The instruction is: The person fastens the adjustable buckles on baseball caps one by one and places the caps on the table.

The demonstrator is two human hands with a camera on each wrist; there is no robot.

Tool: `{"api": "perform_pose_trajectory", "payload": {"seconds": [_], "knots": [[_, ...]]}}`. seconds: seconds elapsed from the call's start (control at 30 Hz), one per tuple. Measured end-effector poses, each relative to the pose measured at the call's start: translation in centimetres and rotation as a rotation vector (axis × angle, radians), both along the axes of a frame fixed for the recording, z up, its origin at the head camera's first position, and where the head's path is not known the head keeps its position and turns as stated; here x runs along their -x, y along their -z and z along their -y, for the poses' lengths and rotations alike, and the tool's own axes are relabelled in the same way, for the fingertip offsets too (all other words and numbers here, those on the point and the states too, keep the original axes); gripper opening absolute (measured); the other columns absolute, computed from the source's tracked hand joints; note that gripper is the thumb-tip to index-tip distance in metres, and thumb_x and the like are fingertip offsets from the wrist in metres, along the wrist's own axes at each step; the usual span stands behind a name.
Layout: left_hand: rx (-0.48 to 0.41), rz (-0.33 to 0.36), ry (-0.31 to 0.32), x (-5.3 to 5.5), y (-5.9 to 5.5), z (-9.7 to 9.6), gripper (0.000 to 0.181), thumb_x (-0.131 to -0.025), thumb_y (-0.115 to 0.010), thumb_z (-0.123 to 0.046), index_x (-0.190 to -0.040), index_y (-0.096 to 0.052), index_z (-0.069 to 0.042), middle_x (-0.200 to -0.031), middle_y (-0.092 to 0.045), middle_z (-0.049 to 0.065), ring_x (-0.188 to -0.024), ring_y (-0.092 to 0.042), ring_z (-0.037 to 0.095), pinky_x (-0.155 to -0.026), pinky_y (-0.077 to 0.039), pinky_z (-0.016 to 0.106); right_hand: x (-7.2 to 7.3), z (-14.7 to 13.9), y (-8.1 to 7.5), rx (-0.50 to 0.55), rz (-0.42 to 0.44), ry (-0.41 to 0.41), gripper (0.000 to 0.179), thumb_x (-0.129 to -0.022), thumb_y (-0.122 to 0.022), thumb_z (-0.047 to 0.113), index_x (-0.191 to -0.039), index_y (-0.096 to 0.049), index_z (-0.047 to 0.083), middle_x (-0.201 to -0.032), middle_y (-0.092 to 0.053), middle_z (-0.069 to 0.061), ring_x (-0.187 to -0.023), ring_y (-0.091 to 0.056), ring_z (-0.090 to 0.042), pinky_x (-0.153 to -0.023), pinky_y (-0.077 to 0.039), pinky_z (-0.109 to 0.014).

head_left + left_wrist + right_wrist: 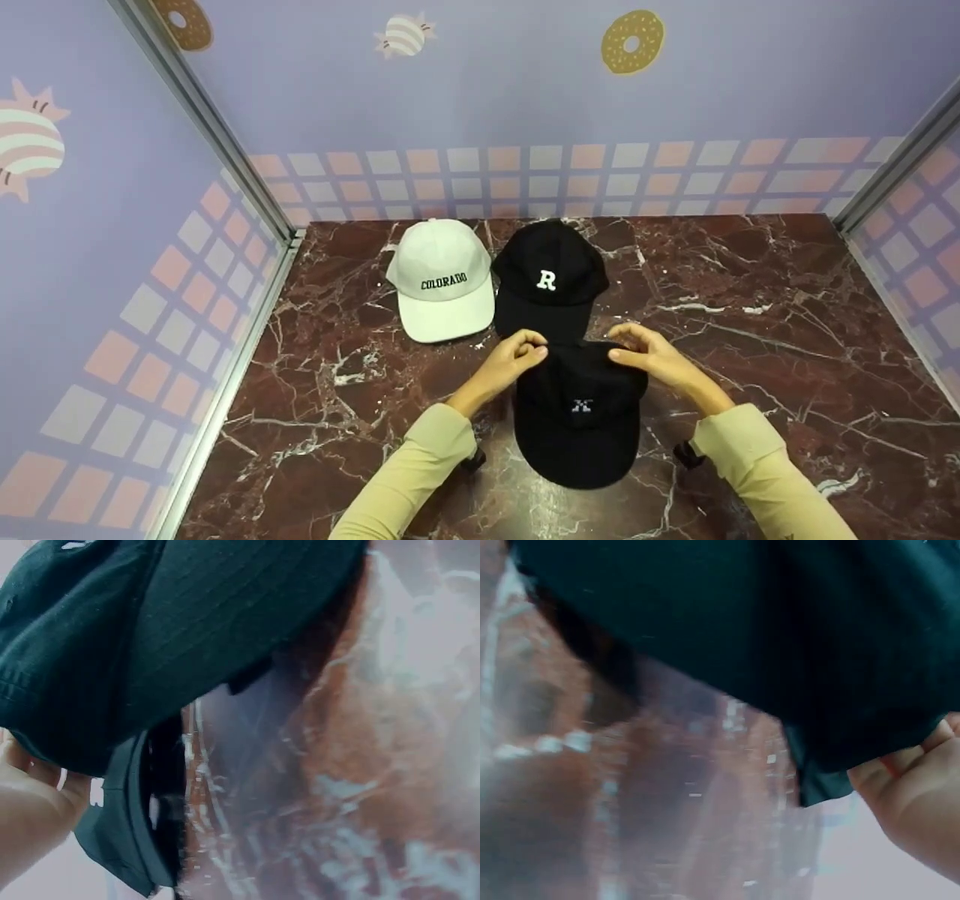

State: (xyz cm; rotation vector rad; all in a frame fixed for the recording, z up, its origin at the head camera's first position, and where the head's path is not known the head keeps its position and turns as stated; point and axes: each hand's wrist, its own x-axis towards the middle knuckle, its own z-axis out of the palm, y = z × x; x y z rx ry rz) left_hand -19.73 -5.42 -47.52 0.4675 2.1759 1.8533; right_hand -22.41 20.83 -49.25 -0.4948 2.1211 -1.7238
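Note:
A black baseball cap [581, 431] with a small pale emblem on its front is held between my two hands, its brim pointing toward me. My left hand [514, 360] pinches the crown's far left side with thumb and fingers. At the far right side, my right hand [656, 361] grips the crown in the same way. The left wrist view shows the brim [247, 615] above the tabletop, with fingers tucked under the crown's edge. In the right wrist view the cap's dark fabric [705, 622] hides most of the right fingertips.
Just beyond the held cap lies a second black cap [551, 262] with a white letter R, its brim partly overlapped. A white cap [442, 259] lettered COLORADO lies beside it on the left. The dark red marbled table [750, 352] is bounded by patterned lilac walls [510, 90].

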Motion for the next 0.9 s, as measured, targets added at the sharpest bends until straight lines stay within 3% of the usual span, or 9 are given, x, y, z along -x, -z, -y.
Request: {"api": "perform_pose_trajectory", "payload": {"seconds": [0.1, 0.17, 0.27, 0.33, 0.43, 0.57, 0.7, 0.8, 0.9], "knots": [[0.175, -0.038, 0.007, 0.2, -1.0, -0.3, 0.026, -0.086, -0.054, -0.014, -0.104, -0.055, 0.005, -0.088, -0.058, 0.008, -0.083, -0.051, 0.012, -0.078, -0.041, 0.026, -0.3, 1.0, -2.1, -0.195, -0.118, -0.006, 0.034, -0.081, -0.061, 0.012, -0.111, -0.051, -0.001, -0.084, -0.058, -0.008, -0.074, -0.053, -0.010, -0.069, -0.044, -0.023], [0.267, -0.057, 0.019, 0.8, -0.5, -0.4, 0.029, -0.085, -0.056, -0.020, -0.105, -0.057, 0.000, -0.101, -0.060, 0.011, -0.093, -0.053, 0.017, -0.085, -0.041, 0.031, -0.3, 1.6, -2.9, -0.303, -0.203, -0.013, 0.033, -0.079, -0.064, 0.013, -0.108, -0.055, 0.000, -0.083, -0.059, -0.011, -0.073, -0.052, -0.011, -0.070, -0.043, -0.025], [0.337, -0.071, 0.056, 1.9, 0.7, -0.4, 0.033, -0.083, -0.059, -0.026, -0.107, -0.058, -0.004, -0.104, -0.062, 0.011, -0.094, -0.055, 0.019, -0.085, -0.042, 0.031, 0.2, 1.8, -2.5, -0.410, -0.298, -0.011, 0.026, -0.078, -0.065, 0.016, -0.100, -0.061, 0.004, -0.080, -0.061, -0.008, -0.071, -0.051, -0.012, -0.069, -0.042, -0.026], [0.362, -0.092, 0.083, 2.5, 1.6, -0.3, 0.036, -0.082, -0.059, -0.030, -0.110, -0.058, -0.007, -0.105, -0.062, 0.008, -0.094, -0.056, 0.016, -0.083, -0.043, 0.029, 0.8, 1.7, -1.7, -0.454, -0.343, 0.005, 0.019, -0.077, -0.065, 0.018, -0.092, -0.063, 0.006, -0.074, -0.059, -0.004, -0.067, -0.050, -0.010, -0.066, -0.041, -0.026], [0.392, -0.117, 0.129, 2.6, 1.5, -0.1, 0.040, -0.082, -0.060, -0.029, -0.116, -0.055, -0.008, -0.112, -0.060, 0.007, -0.099, -0.056, 0.018, -0.086, -0.043, 0.029, 1.1, 1.8, -1.3, -0.490, -0.386, 0.022, 0.008, -0.077, -0.065, 0.015, -0.078, -0.061, 0.008, -0.067, -0.056, 0.000, -0.061, -0.046, -0.008, -0.060, -0.039, -0.023], [0.422, -0.152, 0.170, 2.6, 1.5, -0.1, 0.042, -0.084, -0.059, -0.028, -0.120, -0.053, -0.009, -0.120, -0.056, 0.007, -0.109, -0.052, 0.020, -0.091, -0.041, 0.032, 1.2, 1.7, -1.4, -0.495, -0.425, -0.005, 0.012, -0.078, -0.063, 0.010, -0.069, -0.056, 0.008, -0.064, -0.051, 0.002, -0.056, -0.041, -0.006, -0.056, -0.035, -0.021], [0.444, -0.160, 0.191, 2.7, 1.5, -0.1, 0.040, -0.084, -0.058, -0.029, -0.120, -0.054, -0.010, -0.119, -0.057, 0.007, -0.109, -0.052, 0.020, -0.091, -0.041, 0.031, 1.3, 1.3, -1.1, -0.379, -0.332, -0.071, 0.013, -0.082, -0.057, 0.008, -0.073, -0.053, 0.002, -0.065, -0.045, 0.003, -0.057, -0.039, -0.004, -0.056, -0.034, -0.019], [0.454, -0.151, 0.217, 2.8, 1.5, 0.0, 0.041, -0.085, -0.057, -0.028, -0.120, -0.053, -0.009, -0.118, -0.058, 0.007, -0.107, -0.053, 0.019, -0.090, -0.041, 0.030, 1.3, 1.0, -0.9, -0.215, -0.147, -0.099, 0.014, -0.086, -0.052, 0.008, -0.077, -0.050, -0.002, -0.065, -0.044, 0.005, -0.058, -0.042, -0.003, -0.056, -0.036, -0.018], [0.409, -0.107, 0.254, 3.0, 1.5, 0.1, 0.040, -0.085, -0.057, -0.025, -0.120, -0.053, -0.006, -0.117, -0.058, 0.009, -0.102, -0.055, 0.017, -0.089, -0.042, 0.027, 1.3, 0.8, -0.8, -0.040, 0.052, -0.109, 0.013, -0.089, -0.048, 0.010, -0.078, -0.050, 0.003, -0.065, -0.047, 0.008, -0.057, -0.045, -0.003, -0.054, -0.038, -0.018]]}}
